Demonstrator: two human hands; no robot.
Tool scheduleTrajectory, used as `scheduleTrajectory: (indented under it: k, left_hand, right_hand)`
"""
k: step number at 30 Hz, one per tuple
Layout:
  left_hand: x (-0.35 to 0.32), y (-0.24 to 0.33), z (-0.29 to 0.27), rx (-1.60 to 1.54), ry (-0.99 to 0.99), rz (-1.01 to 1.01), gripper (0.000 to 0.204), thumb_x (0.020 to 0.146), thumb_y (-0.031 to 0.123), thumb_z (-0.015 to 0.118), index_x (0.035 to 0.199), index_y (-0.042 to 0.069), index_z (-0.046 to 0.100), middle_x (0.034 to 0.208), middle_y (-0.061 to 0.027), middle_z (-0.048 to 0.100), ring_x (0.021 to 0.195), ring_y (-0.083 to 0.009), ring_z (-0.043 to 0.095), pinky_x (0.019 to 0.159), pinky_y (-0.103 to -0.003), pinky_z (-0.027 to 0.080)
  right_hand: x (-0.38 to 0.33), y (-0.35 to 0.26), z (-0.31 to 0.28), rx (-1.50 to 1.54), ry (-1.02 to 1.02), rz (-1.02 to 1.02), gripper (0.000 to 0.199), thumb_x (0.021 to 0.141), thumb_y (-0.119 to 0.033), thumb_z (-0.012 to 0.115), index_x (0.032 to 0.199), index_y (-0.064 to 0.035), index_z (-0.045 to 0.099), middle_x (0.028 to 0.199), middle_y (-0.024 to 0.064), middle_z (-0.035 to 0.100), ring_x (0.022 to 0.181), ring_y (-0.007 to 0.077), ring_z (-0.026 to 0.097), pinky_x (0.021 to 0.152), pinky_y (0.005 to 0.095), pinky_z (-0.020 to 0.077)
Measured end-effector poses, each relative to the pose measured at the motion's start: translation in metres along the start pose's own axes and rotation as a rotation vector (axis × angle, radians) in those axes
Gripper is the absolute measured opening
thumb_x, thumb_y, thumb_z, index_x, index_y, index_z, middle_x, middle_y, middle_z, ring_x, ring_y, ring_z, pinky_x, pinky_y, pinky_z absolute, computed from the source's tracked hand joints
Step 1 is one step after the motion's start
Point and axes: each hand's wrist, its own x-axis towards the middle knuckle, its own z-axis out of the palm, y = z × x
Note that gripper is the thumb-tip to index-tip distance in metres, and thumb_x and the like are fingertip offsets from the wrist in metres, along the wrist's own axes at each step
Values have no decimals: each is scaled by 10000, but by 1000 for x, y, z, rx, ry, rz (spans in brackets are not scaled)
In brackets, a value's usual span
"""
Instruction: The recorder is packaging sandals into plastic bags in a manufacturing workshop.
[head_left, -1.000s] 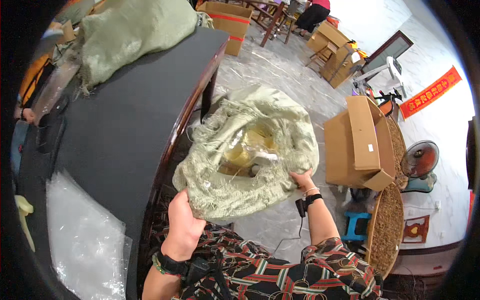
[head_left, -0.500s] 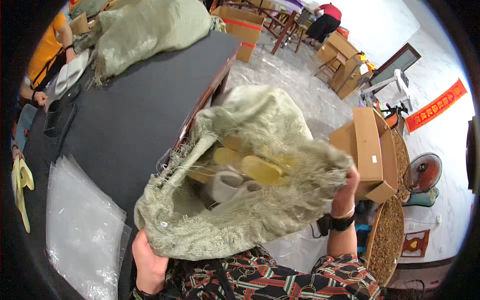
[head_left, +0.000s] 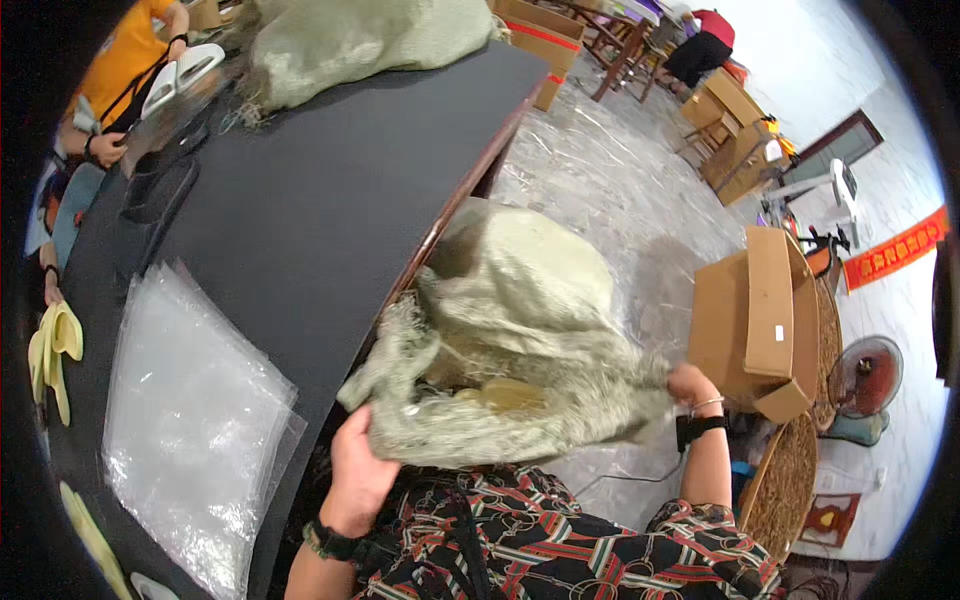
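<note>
A pale green woven sack with frayed edges hangs before me beside the table. My left hand is closed on the left of its near rim. My right hand grips the rim at the right, the cloth bunched at its fingers. Through the narrowed mouth a yellow slipper shows, partly covered by the sack's folds; the rest of the contents is hidden. On the table to the left lies a stack of clear plastic bags.
The dark table fills the left, with another full sack at its far end. Two people's hands hold slippers along its left side. An open cardboard box, a fan and a round woven tray stand at right.
The sack's mouth has narrowed, and the grey-white slippers inside are now out of sight. My hands have drawn somewhat closer together. The room has shifted rightward in view.
</note>
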Motion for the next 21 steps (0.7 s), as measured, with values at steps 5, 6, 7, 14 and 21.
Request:
scheduleTrajectory:
  k: [5, 6, 7, 14, 21]
  left_hand:
    - [14, 5, 97, 157, -254, 97, 404, 1029, 206, 362, 1295, -44, 536, 1276, -167, 617, 1174, -294, 601, 1063, -455, 452]
    - [12, 6, 116, 20, -283, -27, 409, 1025, 215, 370, 1294, -45, 536, 1279, -168, 616, 1179, -293, 600, 1065, -453, 452]
    - [9, 11, 128, -114, -305, -133, 415, 1021, 224, 379, 1293, -47, 537, 1283, -170, 614, 1184, -291, 599, 1068, -452, 451]
    - [-38, 45, 108, -48, -381, 97, 391, 1015, 223, 431, 1308, -4, 554, 1281, -130, 629, 1181, -244, 611, 1048, -435, 471]
    - [-21, 66, 60, -306, -153, 71, 339, 1035, 222, 452, 1274, 21, 583, 1210, -107, 659, 1072, -225, 655, 970, -402, 524]
  right_hand:
    - [125, -158, -219, 438, 162, 283, 845, 756, -194, 657, 1501, -18, 299, 1500, 248, 383, 1394, 410, 344, 1130, 462, 346]
    - [134, -165, -246, 483, 192, 120, 940, 760, -209, 671, 1547, -29, 191, 1563, 236, 295, 1452, 400, 254, 1156, 456, 310]
    - [145, -172, -256, 478, 204, 104, 940, 760, -209, 671, 1547, -29, 191, 1563, 236, 295, 1452, 400, 254, 1156, 456, 310]
    - [261, -141, -158, 60, 156, 135, 1028, 780, -467, 769, 1564, -130, 195, 1591, 216, 251, 1455, 403, 262, 1165, 516, 286]
    - [512, -432, -261, 21, 324, -519, 972, 794, -456, 758, 1538, -114, 234, 1563, 209, 292, 1432, 392, 296, 1151, 502, 305]
